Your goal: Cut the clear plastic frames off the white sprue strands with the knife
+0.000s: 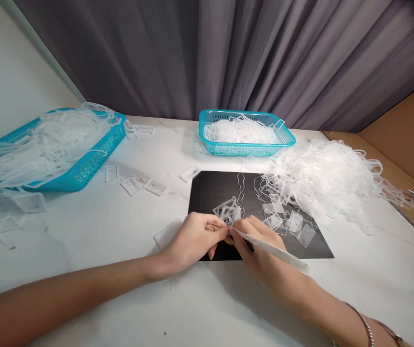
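My left hand [194,238] is closed in a pinch on a small clear plastic piece [228,214] at the front of a black mat [210,190]. My right hand [261,248] grips a white pen-like tool [275,248], with its tip meeting the piece right beside my left fingertips. A small cluster of clear plastic frames lies just beyond the fingers. Several more clear square pieces [294,224] are scattered on the right half of the mat.
A big heap of white plastic strips [323,176] spills over the mat's right edge. One teal basket [245,132] of strips stands behind the mat, another teal basket [84,166] at the left. Loose clear pieces [134,185] lie on the white table. A grey curtain hangs behind.
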Action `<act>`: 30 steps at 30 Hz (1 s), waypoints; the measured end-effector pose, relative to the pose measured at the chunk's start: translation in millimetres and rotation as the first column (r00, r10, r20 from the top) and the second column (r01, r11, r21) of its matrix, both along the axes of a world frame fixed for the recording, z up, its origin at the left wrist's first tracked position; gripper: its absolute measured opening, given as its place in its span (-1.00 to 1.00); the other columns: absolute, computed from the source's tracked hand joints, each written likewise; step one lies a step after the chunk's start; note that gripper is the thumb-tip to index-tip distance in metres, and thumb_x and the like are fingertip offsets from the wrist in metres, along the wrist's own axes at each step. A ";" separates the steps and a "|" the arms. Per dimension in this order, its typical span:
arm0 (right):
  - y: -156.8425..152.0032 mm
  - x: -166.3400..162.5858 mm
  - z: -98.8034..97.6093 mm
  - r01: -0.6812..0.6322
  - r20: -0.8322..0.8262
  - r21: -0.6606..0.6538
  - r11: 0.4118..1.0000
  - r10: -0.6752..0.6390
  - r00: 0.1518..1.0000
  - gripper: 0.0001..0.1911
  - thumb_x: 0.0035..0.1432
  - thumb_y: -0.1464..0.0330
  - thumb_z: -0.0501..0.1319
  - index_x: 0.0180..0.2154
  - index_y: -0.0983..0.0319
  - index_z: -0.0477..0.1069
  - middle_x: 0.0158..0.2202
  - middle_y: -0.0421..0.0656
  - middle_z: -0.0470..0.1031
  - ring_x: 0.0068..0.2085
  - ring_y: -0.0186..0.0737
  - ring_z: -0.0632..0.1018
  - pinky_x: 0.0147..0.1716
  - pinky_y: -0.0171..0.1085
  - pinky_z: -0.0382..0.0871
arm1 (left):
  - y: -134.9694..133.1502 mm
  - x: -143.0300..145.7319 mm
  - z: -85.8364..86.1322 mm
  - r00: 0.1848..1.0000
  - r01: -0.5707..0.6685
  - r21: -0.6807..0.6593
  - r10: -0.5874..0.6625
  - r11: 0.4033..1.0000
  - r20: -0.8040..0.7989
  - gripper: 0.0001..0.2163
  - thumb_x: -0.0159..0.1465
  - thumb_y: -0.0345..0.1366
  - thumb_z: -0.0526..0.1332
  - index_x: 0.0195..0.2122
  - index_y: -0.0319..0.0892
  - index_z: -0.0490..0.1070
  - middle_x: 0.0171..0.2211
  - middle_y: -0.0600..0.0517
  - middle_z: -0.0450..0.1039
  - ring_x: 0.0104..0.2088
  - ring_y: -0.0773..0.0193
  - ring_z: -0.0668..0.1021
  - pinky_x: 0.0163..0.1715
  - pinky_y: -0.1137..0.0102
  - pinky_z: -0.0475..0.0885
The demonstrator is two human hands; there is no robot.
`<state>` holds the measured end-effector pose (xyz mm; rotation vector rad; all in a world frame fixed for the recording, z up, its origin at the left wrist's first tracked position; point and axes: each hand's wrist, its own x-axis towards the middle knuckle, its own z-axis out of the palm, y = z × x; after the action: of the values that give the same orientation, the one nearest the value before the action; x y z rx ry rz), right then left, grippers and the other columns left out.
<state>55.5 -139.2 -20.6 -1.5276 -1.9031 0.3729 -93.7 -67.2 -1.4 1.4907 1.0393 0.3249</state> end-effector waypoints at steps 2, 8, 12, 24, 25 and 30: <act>-0.3 -0.5 -1.4 -0.007 -0.008 -0.010 1.000 0.007 1.000 -0.74 0.23 0.51 -0.01 -0.50 0.19 0.09 -0.53 -0.26 0.17 -0.50 -0.34 0.21 -0.52 -0.34 0.06 | -0.1 0.4 0.0 1.000 -0.005 -0.004 0.005 1.000 -0.005 -0.80 0.16 -0.21 0.18 -0.45 -0.23 0.48 -0.74 0.15 0.29 -0.68 0.44 0.29 -0.57 0.50 0.20; 3.0 2.8 6.9 0.012 -0.091 -0.048 0.999 -0.016 0.996 -0.78 0.25 0.45 -0.01 -0.47 0.21 0.20 -0.53 -0.24 0.25 -0.51 -0.35 0.25 -0.54 -0.35 0.11 | 2.4 0.9 3.1 1.000 0.003 -0.024 -0.003 1.000 -0.002 -0.83 0.16 -0.25 0.18 -0.44 -0.22 0.49 -0.71 0.15 0.34 -0.68 0.45 0.31 -0.51 0.49 0.25; 6.3 9.6 21.5 0.045 -0.279 -0.211 0.977 -0.104 0.955 -0.76 0.25 0.32 0.03 -0.45 0.23 0.31 -0.54 -0.24 0.31 -0.54 -0.37 0.29 -0.60 -0.37 0.12 | 5.1 -0.9 4.4 0.999 0.033 -0.060 -0.032 0.998 0.017 -0.80 0.19 -0.21 0.16 -0.39 -0.21 0.50 -0.55 0.07 0.51 -0.65 0.47 0.35 -0.42 0.48 0.29; 13.0 18.1 19.9 -0.037 -0.633 -0.518 0.855 -0.353 0.689 -0.76 0.14 0.19 0.18 -0.46 0.22 0.34 -0.48 -0.25 0.38 -0.39 -0.33 0.45 -0.37 -0.34 0.26 | 7.9 -3.2 3.1 0.997 0.063 -0.077 -0.060 0.995 0.048 -0.75 0.21 -0.14 0.16 -0.39 -0.21 0.53 -0.40 0.01 0.57 -0.66 0.52 0.33 -0.49 0.49 0.23; 12.9 18.0 20.4 -0.038 -0.635 -0.519 0.854 -0.355 0.686 -0.76 0.14 0.19 0.18 -0.46 0.22 0.33 -0.48 -0.25 0.38 -0.39 -0.34 0.45 -0.37 -0.34 0.25 | 7.9 -3.3 3.1 0.997 0.065 -0.081 -0.061 0.995 0.049 -0.75 0.21 -0.14 0.16 -0.38 -0.21 0.53 -0.40 0.01 0.57 -0.65 0.52 0.33 -0.50 0.50 0.22; 12.4 17.7 21.7 -0.036 -0.636 -0.517 0.856 -0.356 0.684 -0.73 0.13 0.19 0.19 -0.49 0.22 0.34 -0.48 -0.26 0.37 -0.41 -0.35 0.43 -0.41 -0.34 0.21 | 8.4 -2.8 4.8 0.997 0.066 -0.101 -0.061 0.993 0.050 -0.75 0.20 -0.16 0.16 -0.37 -0.22 0.54 -0.40 0.00 0.57 -0.65 0.51 0.33 -0.56 0.50 0.18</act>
<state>73.2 -126.8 1.1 -1.5158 -1.0569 1.2575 -96.5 -58.8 3.4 1.4148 0.9557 0.2565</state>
